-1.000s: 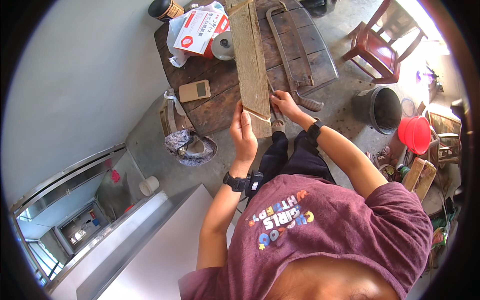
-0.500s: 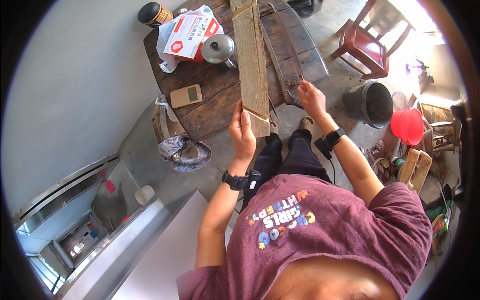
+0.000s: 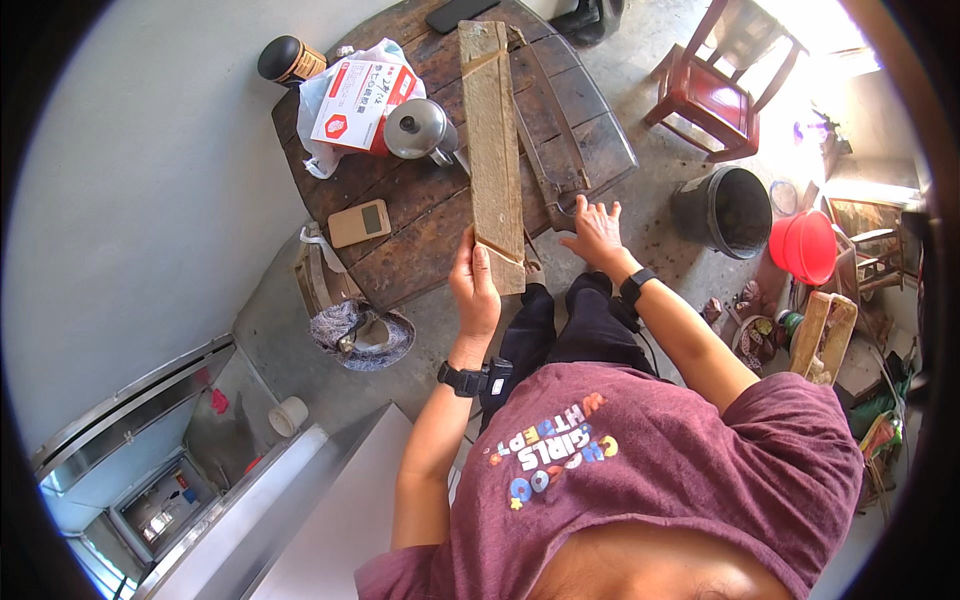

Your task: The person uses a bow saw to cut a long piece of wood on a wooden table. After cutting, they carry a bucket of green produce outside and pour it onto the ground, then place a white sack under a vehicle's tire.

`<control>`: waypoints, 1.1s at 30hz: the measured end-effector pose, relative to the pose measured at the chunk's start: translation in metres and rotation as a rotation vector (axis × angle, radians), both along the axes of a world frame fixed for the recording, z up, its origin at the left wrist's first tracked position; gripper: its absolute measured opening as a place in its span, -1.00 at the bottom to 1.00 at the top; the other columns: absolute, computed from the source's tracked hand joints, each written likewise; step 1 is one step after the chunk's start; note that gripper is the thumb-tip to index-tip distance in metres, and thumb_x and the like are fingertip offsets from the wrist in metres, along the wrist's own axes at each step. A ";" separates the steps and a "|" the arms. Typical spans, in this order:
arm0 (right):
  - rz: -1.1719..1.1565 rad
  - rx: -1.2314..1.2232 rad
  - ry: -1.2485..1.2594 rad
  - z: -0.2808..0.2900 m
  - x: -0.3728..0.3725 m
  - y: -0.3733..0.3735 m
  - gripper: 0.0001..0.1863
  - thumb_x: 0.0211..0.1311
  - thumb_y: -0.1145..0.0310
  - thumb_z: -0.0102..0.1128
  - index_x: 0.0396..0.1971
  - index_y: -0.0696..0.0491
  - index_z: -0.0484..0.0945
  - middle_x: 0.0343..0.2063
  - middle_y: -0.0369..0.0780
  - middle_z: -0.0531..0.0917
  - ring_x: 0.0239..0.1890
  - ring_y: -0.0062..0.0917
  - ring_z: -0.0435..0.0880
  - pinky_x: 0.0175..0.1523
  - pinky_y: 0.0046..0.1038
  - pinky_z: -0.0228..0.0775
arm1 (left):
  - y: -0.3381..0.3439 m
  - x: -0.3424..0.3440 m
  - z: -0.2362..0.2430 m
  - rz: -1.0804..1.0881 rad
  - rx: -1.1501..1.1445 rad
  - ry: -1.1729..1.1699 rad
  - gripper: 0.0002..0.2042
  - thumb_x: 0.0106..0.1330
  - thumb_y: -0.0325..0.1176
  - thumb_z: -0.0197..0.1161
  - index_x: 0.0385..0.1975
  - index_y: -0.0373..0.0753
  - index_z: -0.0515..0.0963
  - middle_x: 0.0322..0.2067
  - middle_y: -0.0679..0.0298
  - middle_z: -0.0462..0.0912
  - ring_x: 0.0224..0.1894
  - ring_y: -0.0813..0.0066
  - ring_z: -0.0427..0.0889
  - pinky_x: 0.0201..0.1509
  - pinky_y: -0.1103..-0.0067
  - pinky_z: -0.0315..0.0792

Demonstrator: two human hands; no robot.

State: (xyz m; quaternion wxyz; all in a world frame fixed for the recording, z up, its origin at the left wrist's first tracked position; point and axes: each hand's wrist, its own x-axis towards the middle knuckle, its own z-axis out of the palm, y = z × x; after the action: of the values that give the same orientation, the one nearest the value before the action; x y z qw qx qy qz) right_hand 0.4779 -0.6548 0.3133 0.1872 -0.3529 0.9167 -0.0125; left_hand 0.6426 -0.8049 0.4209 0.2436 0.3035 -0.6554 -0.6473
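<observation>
Work in progress on a long, weathered grey-brown wooden plank [image 3: 494,160], which is lying over the table with its close end jutting past the edge. A pale slanting groove [image 3: 499,254], apparently a cut, is crossing that end, and a second slanting groove [image 3: 484,62] is showing near the far end; the plank is not yet coming apart, so the work seems only partly done. The left hand [image 3: 476,295] is grasping the plank beside the close groove. The right hand [image 3: 597,232] is spreading its fingers, holding nothing, just beside a bow-framed metal saw [image 3: 565,130]; whether they are touching it, one cannot tell. The dark-brown plank-topped wooden table [image 3: 420,240] is also bearing a tan-cased phone [image 3: 360,223] and a grey lidded metal pot [image 3: 415,130]. On the grey concrete floor [image 3: 640,180], a black bucket [image 3: 695,215] and a red-brown wooden chair [image 3: 700,100] are standing rightward
</observation>
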 end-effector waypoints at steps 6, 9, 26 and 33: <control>0.089 -0.260 -0.128 -0.015 -0.016 -0.002 -0.54 -0.12 0.27 0.29 -0.21 0.11 0.34 -0.37 0.02 0.63 -0.26 -0.10 0.64 -0.18 -0.15 0.47 | 0.003 -0.003 -0.002 -0.031 0.051 0.012 -0.61 0.48 -0.27 -0.07 0.14 -0.44 0.37 0.03 0.13 0.54 0.08 0.46 0.46 0.17 0.56 0.30; 0.148 -0.264 -0.114 -0.006 -0.029 0.011 -0.62 -0.14 0.21 0.25 -0.35 0.12 0.41 -0.44 -0.03 0.63 -0.31 -0.11 0.64 -0.22 -0.17 0.49 | 0.004 -0.002 -0.001 -0.017 0.042 0.004 -0.61 0.48 -0.27 -0.07 0.14 -0.43 0.37 0.04 0.13 0.54 0.09 0.46 0.46 0.18 0.56 0.29; -0.251 -0.998 -0.063 0.143 -0.045 0.130 -0.80 0.02 0.47 0.24 -0.61 0.15 0.37 -0.78 -0.19 0.29 -0.75 -0.50 0.35 -0.58 -0.46 0.14 | 0.013 -0.043 -0.008 -0.083 0.003 0.025 -0.60 0.47 -0.27 -0.03 0.11 -0.50 0.40 -0.04 0.15 0.59 -0.01 0.52 0.50 0.09 0.60 0.34; -0.310 -1.173 -0.065 0.221 -0.063 0.213 -0.88 0.04 0.61 0.10 -0.37 0.17 0.45 -0.62 -0.33 0.42 -0.60 -0.66 0.39 -0.44 -0.61 0.22 | 0.034 -0.087 -0.027 -0.257 0.008 -0.033 -0.58 0.46 -0.22 0.00 0.07 -0.50 0.43 -0.10 0.23 0.60 -0.05 0.59 0.48 0.06 0.61 0.36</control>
State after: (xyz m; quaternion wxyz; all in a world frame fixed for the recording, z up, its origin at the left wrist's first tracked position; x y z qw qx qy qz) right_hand 0.4147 -0.4421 0.5340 -0.0148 -0.2591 0.7914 -0.5534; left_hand 0.5560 -0.7707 0.3936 0.1470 0.2286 -0.6902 -0.6706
